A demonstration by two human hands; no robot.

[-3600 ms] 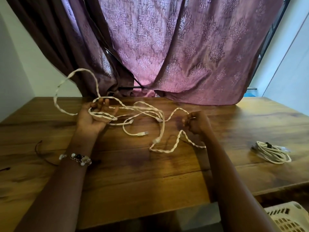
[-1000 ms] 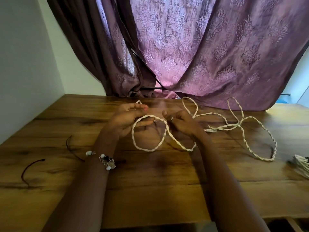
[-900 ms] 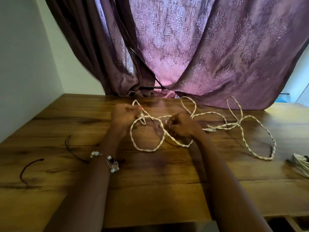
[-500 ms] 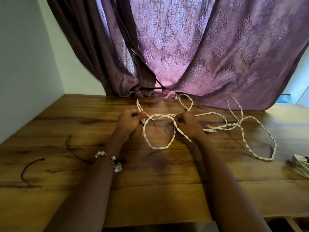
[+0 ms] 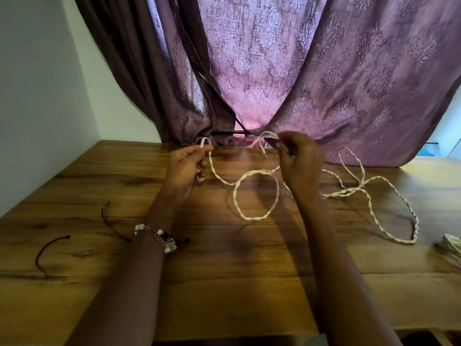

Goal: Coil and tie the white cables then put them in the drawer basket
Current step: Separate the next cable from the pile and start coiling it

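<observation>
White cable [image 5: 257, 193] ran left-right across the bench [image 5: 224, 283], both grips pinching it: left hand [image 5: 185, 166], right hand [image 5: 298, 158]. Coiled cables [image 5: 452, 247] lay far right; black ties [image 5: 47, 250] left.

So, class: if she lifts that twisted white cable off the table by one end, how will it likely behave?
Probably floppy: the twisted white cable sags in a loop between the left hand and right hand. Likely light, since fingertip pinches hold it up. It may tangle: its slack crosses itself in loose loops on the wooden table to the right.
</observation>
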